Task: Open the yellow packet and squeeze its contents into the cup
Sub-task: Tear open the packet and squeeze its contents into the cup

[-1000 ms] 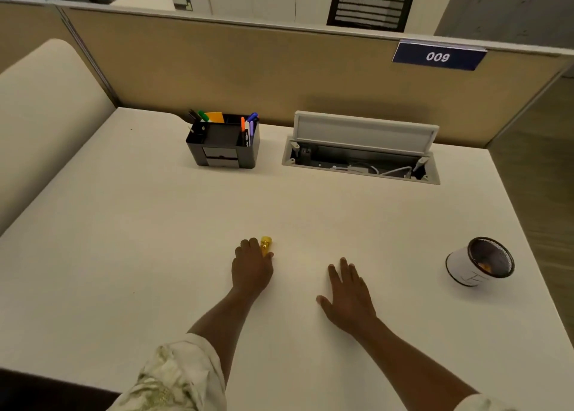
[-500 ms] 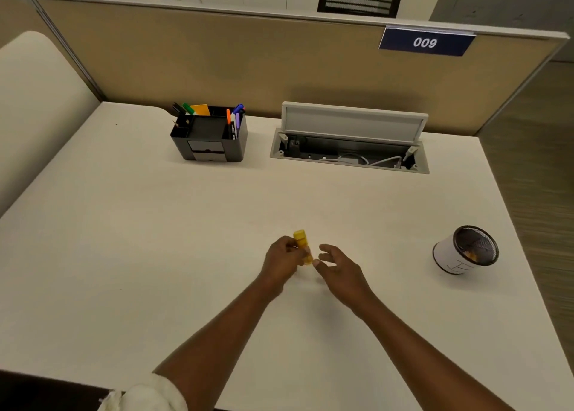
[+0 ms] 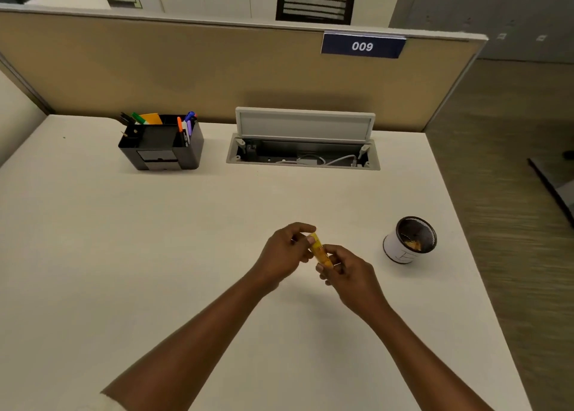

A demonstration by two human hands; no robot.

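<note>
A small yellow packet (image 3: 320, 250) is held above the middle of the white table, slanting from upper left to lower right. My left hand (image 3: 284, 253) pinches its upper end with thumb and fingers. My right hand (image 3: 348, 274) grips its lower end. The packet's middle shows between the two hands. A white cup (image 3: 407, 241) with a dark inside and some yellow-orange contents stands to the right of my hands, about a hand's width from my right hand.
A black desk organiser (image 3: 161, 145) with pens stands at the back left. An open cable hatch (image 3: 302, 140) with its lid raised sits at the back middle, before a tan partition (image 3: 186, 68). The table's right edge (image 3: 466, 255) lies just beyond the cup.
My left hand lifted the packet off the table and carried it right. My right hand rose from the table and closed on the packet's lower end.
</note>
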